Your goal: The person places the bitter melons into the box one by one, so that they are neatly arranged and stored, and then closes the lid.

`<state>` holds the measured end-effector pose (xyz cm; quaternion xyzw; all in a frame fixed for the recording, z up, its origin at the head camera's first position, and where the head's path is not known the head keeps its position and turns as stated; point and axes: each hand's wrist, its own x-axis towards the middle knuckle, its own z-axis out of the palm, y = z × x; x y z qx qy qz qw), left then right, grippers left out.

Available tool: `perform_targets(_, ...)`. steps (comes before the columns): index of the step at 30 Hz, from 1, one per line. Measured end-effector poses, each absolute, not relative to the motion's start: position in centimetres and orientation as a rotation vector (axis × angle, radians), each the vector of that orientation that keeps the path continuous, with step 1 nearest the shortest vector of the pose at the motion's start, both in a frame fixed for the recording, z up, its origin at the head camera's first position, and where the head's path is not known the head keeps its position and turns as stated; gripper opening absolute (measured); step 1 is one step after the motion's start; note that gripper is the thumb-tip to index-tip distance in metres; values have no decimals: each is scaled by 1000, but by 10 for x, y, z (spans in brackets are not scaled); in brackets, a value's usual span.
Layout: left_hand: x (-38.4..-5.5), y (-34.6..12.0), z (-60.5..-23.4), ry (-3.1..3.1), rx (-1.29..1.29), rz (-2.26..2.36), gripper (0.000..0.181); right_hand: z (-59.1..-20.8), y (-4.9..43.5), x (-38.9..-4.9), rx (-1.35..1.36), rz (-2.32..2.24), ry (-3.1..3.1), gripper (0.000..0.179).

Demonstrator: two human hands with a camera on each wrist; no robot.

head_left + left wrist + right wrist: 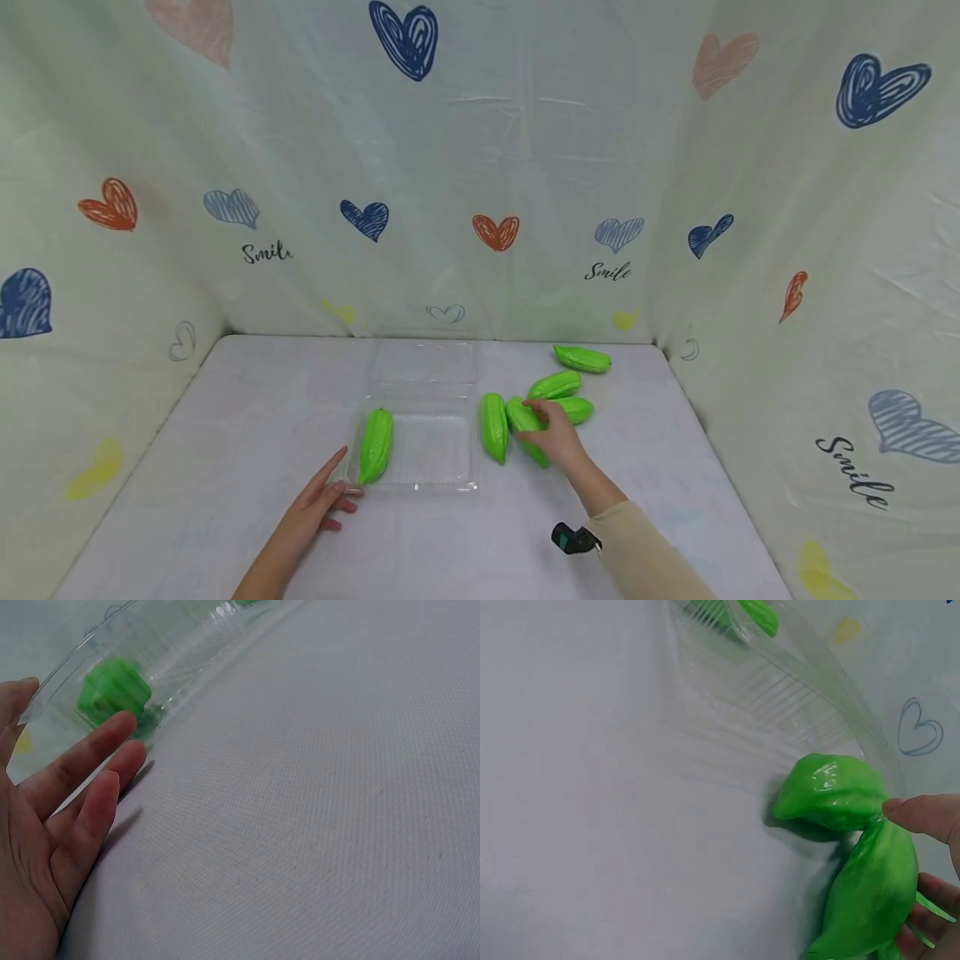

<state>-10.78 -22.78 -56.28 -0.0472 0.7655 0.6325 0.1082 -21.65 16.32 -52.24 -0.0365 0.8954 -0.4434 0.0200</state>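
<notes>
- At far left of the things, on the white counter (262, 433), the left hand (318, 500) is at the container's near left corner; its grip is wide, fingers extended and loosely parted, clasping nothing.
- The clear plastic container (435, 454) lies open, its clear lid (423, 367) folded back behind it, toward the patterned cloth (450, 150).
- Inside, along the container's left side, lies one bright green gourd (377, 446), its pointed end toward the person.
- Just right of the container, a second gourd (493, 427) lies lengthwise on the counter.
- Beside it is a third gourd (517, 412), within the right hand (555, 433): that grip is narrowed round it, thumb on one side, fingers on the other. How firmly it is held is hard to judge, since the wrist view crops the hand.
- Behind and right of that hand lie a fourth gourd (555, 385) and a partly covered fifth gourd (577, 409); the sixth gourd (582, 359) lies near the counter's back edge.
- A beige sleeve (645, 546) covers the right forearm, a black device (573, 539) at its cuff.
</notes>
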Motion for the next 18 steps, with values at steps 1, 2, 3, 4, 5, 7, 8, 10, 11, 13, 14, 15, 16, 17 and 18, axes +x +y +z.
perform_targets(1, -108, -227, -563, 2253, -154, 1861, 56, -524, 163, -217, -124, -1355, 2795, 54)
perform_targets(2, -108, -227, -563, 2254, -169, 1860, 55, -525, 163, -217, -132, -1330, 2812, 54)
perform_targets(3, -108, -227, -563, 2252, -180, 1861, 55, -527, 163, -218, -138, -1303, 2830, 54)
perform_targets(4, -108, -227, -563, 2252, -186, 1859, 55, -528, 163, -218, -142, -1284, 2842, 54)
perform_targets(5, -108, -226, -563, 2253, -189, 1857, 56, -529, 163, -218, -148, -1274, 2851, 54)
perform_targets(7, -108, -226, -563, 2253, -203, 1862, 55, -531, 162, -219, -162, -1251, 2870, 53)
perform_targets(8, -108, -226, -563, 2252, -205, 1863, 55, -532, 162, -219, -170, -1240, 2879, 53)
perform_targets(10, -108, -226, -563, 2255, -198, 1862, 55, -532, 162, -220, -185, -1225, 2895, 53)
perform_targets(11, -108, -226, -563, 2253, -205, 1864, 54, -532, 162, -220, -191, -1217, 2903, 53)
perform_targets(13, -108, -225, -563, 2250, -210, 1869, 54, -532, 162, -220, -186, -1216, 2902, 53)
perform_targets(14, -108, -225, -563, 2248, -213, 1869, 54, -532, 162, -220, -176, -1221, 2896, 53)
perform_targets(15, -107, -225, -563, 2247, -213, 1870, 55, -532, 162, -220, -180, -1220, 2897, 53)
perform_targets(16, -107, -225, -563, 2246, -217, 1871, 55, -531, 162, -220, -184, -1220, 2895, 53)
perform_targets(17, -107, -225, -563, 2243, -222, 1874, 55, -531, 162, -220, -179, -1226, 2887, 53)
perform_targets(18, -107, -225, -563, 2243, -223, 1873, 55, -531, 162, -219, -173, -1233, 2879, 52)
